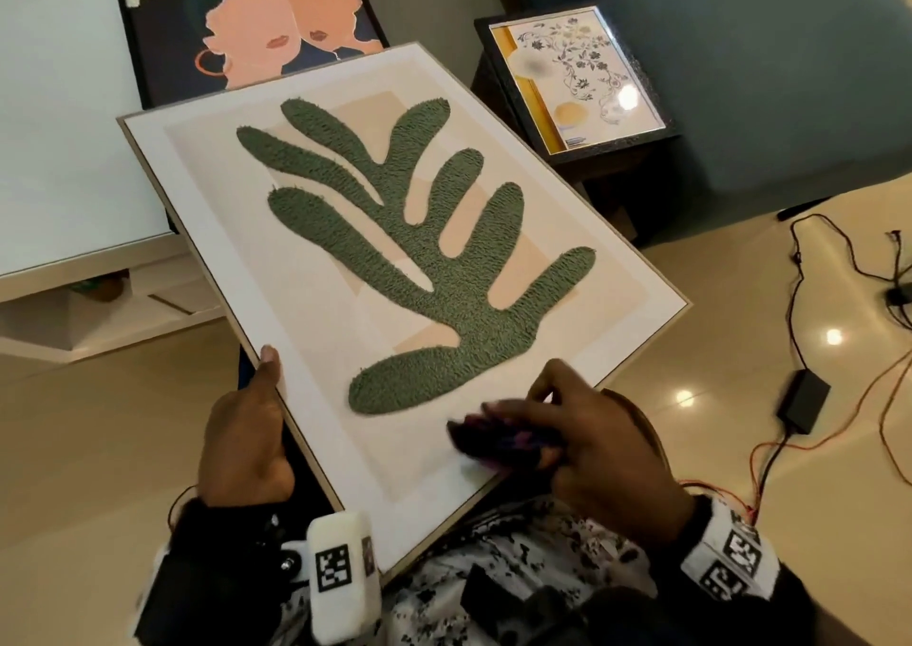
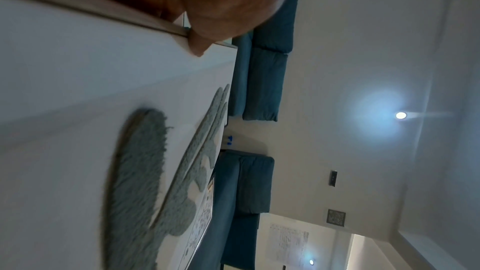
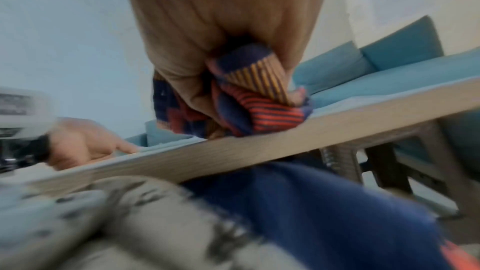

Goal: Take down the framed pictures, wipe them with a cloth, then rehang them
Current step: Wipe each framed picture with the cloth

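A large light-framed picture with a green tufted leaf shape rests tilted on my lap. My left hand grips its left edge, thumb on the front face. My right hand holds a bunched striped cloth of navy, red and orange, pressed on the picture's lower right corner near the frame edge. The cloth and fingers are blurred in the head view.
A dark-framed portrait of two faces leans at the back. A black-framed floral mirror picture stands on a dark side table. Teal sofa at right. Cables and a black adapter lie on the tiled floor.
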